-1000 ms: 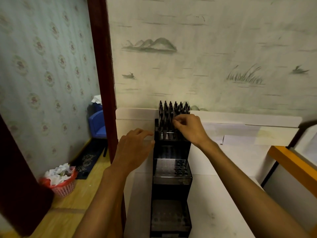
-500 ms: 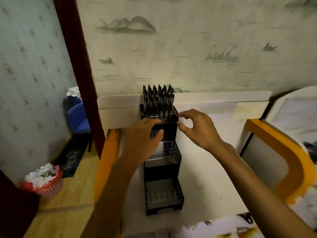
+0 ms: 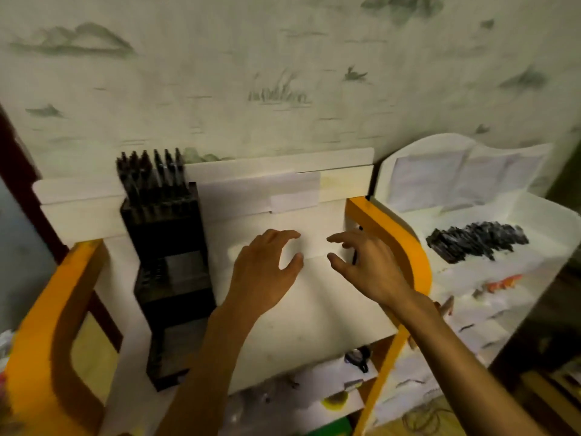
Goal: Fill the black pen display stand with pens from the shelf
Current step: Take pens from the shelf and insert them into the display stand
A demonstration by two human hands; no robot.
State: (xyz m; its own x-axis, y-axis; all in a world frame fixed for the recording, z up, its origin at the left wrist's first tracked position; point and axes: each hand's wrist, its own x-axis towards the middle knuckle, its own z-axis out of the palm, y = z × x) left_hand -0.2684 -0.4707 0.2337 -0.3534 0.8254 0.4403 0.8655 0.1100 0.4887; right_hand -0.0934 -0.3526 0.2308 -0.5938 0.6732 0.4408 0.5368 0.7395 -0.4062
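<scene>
Both hands, left hand [image 3: 264, 272] and right hand [image 3: 364, 265], hover empty with loose fingers beside the tiered black plastic pen display stand [image 3: 169, 256], top row full of pens [image 3: 151, 171].

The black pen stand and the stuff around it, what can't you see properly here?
- Black tiered pen display stand, head view: motion blur smears its lower tiers, so filled holes cannot be counted.
- Heap of black pens on the white shelf, head view: too blurred to count.
- Left hand and right hand: palms face away; nothing shows in them.
- Lower shelf clutter: blurred, partly behind the right forearm.
</scene>
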